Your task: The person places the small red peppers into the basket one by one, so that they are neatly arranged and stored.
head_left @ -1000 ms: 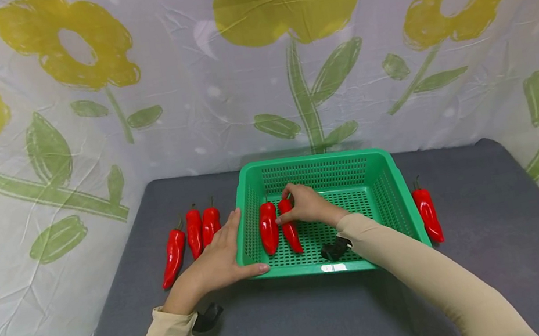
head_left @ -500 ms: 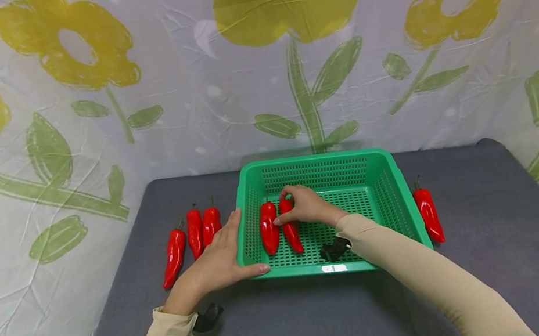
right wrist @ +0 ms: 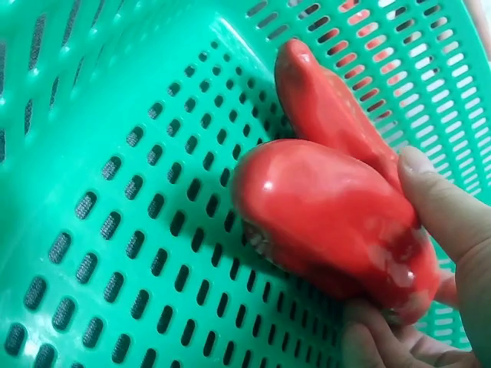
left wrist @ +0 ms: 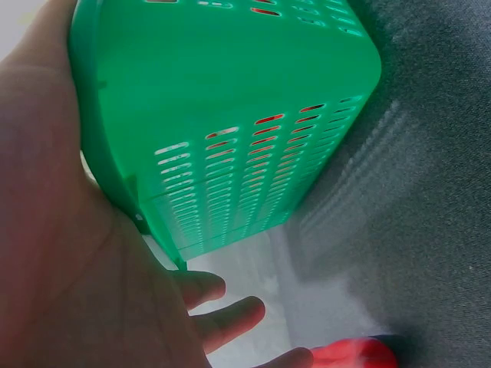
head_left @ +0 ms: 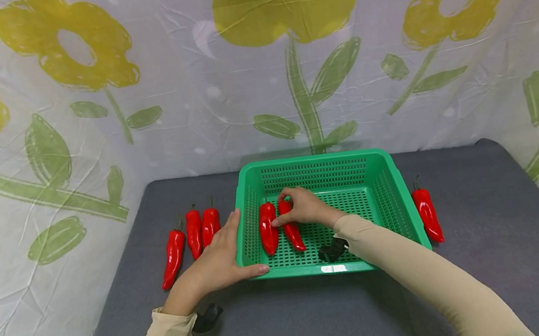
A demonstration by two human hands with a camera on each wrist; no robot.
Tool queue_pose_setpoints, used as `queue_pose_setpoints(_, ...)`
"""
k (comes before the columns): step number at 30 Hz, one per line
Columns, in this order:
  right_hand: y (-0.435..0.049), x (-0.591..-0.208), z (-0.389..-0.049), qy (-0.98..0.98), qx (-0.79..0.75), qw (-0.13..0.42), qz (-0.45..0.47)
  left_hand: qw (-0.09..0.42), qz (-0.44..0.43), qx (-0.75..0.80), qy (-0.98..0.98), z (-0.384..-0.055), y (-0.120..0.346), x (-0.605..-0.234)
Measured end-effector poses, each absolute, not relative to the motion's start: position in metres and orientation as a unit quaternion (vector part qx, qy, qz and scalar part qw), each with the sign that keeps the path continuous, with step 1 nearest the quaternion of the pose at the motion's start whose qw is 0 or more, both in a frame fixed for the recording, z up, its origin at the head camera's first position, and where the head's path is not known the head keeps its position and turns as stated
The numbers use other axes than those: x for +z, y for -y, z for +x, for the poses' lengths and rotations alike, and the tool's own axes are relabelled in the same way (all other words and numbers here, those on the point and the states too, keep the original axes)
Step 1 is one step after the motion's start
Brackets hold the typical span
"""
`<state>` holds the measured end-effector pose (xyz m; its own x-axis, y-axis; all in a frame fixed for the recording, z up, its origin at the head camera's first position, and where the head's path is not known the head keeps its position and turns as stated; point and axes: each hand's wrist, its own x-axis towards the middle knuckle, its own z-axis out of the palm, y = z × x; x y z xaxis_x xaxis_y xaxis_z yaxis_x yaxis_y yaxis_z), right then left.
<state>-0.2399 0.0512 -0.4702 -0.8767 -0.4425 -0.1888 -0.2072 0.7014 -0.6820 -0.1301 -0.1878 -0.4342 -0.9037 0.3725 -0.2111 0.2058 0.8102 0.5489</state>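
We see right hand (head_left: 303,207) pinching red pepper (head_left: 293,236) inside basket (head_left: 296,272), long axis front-to-back; second pepper (head_left: 268,231) nearer basket's left side; left hand (head_left: 215,265) straight-fingered on basket's near-left corner.

A pale, creased sheet (head_left: 180,141) forms the rear and side walls around the bench (head_left: 305,327); it carries large yellow flowers (head_left: 246,22), green stems (head_left: 302,89) and green leaves (head_left: 337,70). The bench surface is plain dark grey, with rounded far corners and a rear edge close to the sheet. Lighting is soft, with faint sheen on the creases; the sheet material, possibly thin fabric, cannot be confirmed.
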Motion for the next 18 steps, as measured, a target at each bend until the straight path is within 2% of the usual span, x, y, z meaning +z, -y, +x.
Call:
queue_pose_setpoints(10,-0.0496,-0.4727,-0.2408,-0.895,-0.367,0.182,-0.177,0.156,0.154,0.268,-0.938,-0.1297,0.1877,-0.4343)
queue_pose_setpoints(18,-0.055,-0.4752,-0.2437,-0.867,-0.416,0.223,-0.16,0.153,0.154,0.27,-0.938,-0.1298,0.1877,-0.4363)
